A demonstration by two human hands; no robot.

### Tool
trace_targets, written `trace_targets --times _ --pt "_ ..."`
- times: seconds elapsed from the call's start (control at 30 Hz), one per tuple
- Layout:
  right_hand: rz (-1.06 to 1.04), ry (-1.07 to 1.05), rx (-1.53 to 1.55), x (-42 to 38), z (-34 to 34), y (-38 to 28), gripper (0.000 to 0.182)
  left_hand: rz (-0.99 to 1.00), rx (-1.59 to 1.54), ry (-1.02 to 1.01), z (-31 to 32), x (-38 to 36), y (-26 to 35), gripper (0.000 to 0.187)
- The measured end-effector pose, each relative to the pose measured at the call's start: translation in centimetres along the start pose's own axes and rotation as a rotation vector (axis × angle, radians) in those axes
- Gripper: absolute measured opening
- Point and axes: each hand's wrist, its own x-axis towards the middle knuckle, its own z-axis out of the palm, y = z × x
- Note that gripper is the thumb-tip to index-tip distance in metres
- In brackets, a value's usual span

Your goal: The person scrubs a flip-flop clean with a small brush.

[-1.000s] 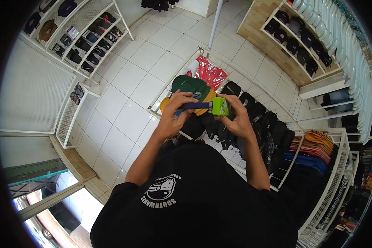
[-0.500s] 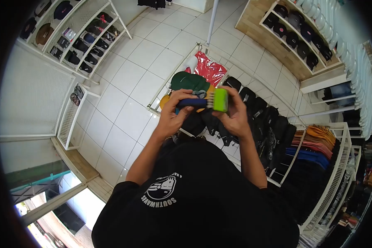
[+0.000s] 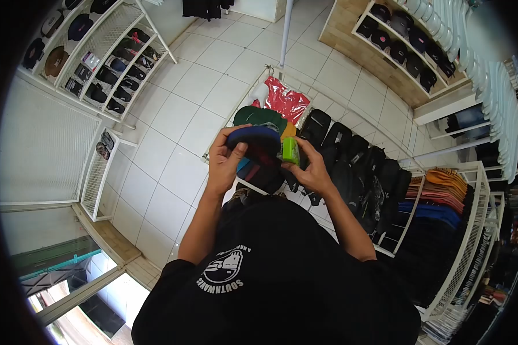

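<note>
A dark cap with a blue edge (image 3: pixel 254 133) is in my left hand (image 3: pixel 221 164), the thumb on its near side and the fingers behind it. The side facing me shows a dark hollow. In my right hand (image 3: pixel 313 168) is a bright green brush (image 3: pixel 290 150), pinched between thumb and fingers, right beside the cap's right edge. Its bristles are mostly hidden now. Just beyond my hands, a green cap (image 3: pixel 259 117) and a red garment in clear plastic (image 3: pixel 286 102) lie on a white wire display table.
Rows of black bags (image 3: pixel 339 138) fill the table's right part. Folded clothes (image 3: pixel 437 192) are stacked on a rack at right. Cap shelves (image 3: pixel 106 69) stand at upper left, with more caps (image 3: pixel 408 49) at upper right. White tiles (image 3: pixel 167 126) cover the floor at left.
The cap has turned from edge-on, so its dark underside now shows. My right hand and the brush have shifted left and slightly down, and the bristles have turned away from view.
</note>
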Motion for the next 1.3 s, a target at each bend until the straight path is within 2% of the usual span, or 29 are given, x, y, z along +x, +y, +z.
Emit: trace_targets --times 0.17,0.23,0.27,0.3,0.37,0.5,0.57,0.63,0.7,0.77,0.8,0.83,0.87,0.9,0.97,1.03,1.1,1.2,1.27,1.3 --pt "-0.022 0.138 0.193 1.5 -0.3 -3.1 0.066 -0.061 -0.007 -0.043 -0.8 -0.2 -1.8 0.035" --pt "-0.044 0.216 0.284 1.9 0.8 -3.5 0.068 -0.072 -0.154 0.009 0.0 0.1 -2.0 0.035" --pt "-0.059 0.205 0.161 1.3 1.2 -2.4 0.068 -0.045 -0.29 0.025 -0.1 0.5 -2.1 0.033" --pt "-0.068 0.206 0.155 0.7 1.2 -1.2 0.068 -0.036 -0.294 0.021 -0.2 0.8 -1.9 0.033" --pt "-0.023 0.059 -0.138 -0.9 0.5 0.8 0.068 -0.053 -0.371 0.085 -1.0 0.6 -1.1 0.032" --pt "0.236 -0.003 0.176 -1.6 -1.3 -0.5 0.06 -0.103 -0.496 0.098 -1.8 0.4 -1.2 0.03" --pt "0.166 0.008 0.12 -1.0 -1.8 -2.4 0.055 -0.114 -0.558 0.075 -2.1 0.6 -1.4 0.03" --pt "0.277 -0.092 0.118 -0.3 -2.5 -3.6 0.057 -0.112 -0.627 0.048 -1.9 1.0 -1.8 0.03" --pt "0.273 -0.118 0.104 0.0 -3.2 -4.0 0.058 -0.154 -0.641 0.103 -2.0 1.0 -1.8 0.029" --pt "0.207 -0.123 -0.012 0.3 -4.4 -4.6 0.057 -0.037 -0.226 -0.001 -3.9 1.5 -1.7 0.039" --pt "0.207 -0.119 -0.014 0.3 -4.9 -4.6 0.057 -0.036 0.114 0.01 -4.6 1.5 -0.9 0.045" --pt "0.095 -0.104 -0.179 0.3 -5.4 -4.6 0.057 0.001 0.429 -0.039 -4.5 1.7 0.4 0.044" --pt "-0.018 -0.093 -0.344 0.4 -5.8 -4.7 0.057 0.021 0.596 -0.117 -3.7 1.7 1.7 0.044" --pt "-0.017 -0.098 -0.345 0.5 -6.1 -4.9 0.057 0.038 0.764 -0.191 -2.8 1.5 2.7 0.045" --pt "-0.052 -0.225 -0.422 0.8 -6.2 -5.4 0.058 0.054 0.823 -0.318 -1.2 1.2 2.7 0.044" --pt "-0.076 -0.252 -0.429 1.0 -6.0 -5.3 0.059 0.193 1.002 -0.377 0.2 0.7 1.6 0.041" --pt "-0.093 -0.269 -0.444 1.2 -5.8 -5.0 0.059 0.273 1.107 -0.37 0.4 0.3 -0.3 0.037" --pt "-0.117 -0.217 -0.453 1.3 -5.7 -5.1 0.056 0.281 1.117 -0.327 0.2 0.1 -0.7 0.036" --pt "0.01 -0.159 -0.527 1.5 -6.0 -6.8 0.06 0.285 1.126 -0.307 0.3 -0.1 -0.6 0.036" --pt "0.008 -0.163 -0.524 1.6 -5.8 -6.8 0.06 0.293 1.137 -0.288 0.4 -0.2 -0.4 0.036"
